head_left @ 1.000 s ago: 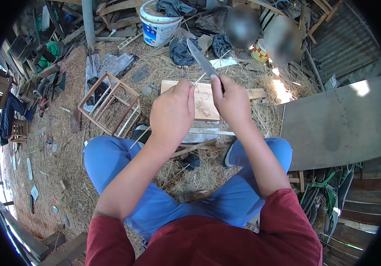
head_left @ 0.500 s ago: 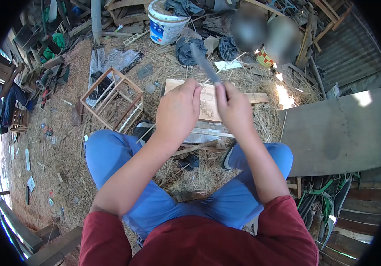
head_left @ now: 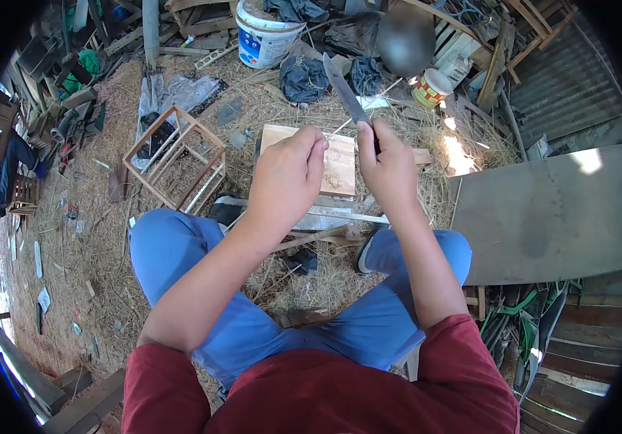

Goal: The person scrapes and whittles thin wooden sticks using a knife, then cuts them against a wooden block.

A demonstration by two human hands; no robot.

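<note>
Gripping a knife (head_left: pixel 344 90) is the right hand (head_left: pixel 390 172); the left hand (head_left: pixel 283 175) pinches a thin stick (head_left: pixel 338 131) — bucket label (head_left: pixel 250 48) unreadable.

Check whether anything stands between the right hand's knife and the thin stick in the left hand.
Nothing visible does: the knife in the right hand meets or nearly meets the thin stick jutting from the left hand. The wooden board shows beneath them.

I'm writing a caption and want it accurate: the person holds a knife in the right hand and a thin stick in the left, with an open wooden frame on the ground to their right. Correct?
Not quite: the wooden frame lies to the person's left, as the head view shows. The rest stands.
</note>
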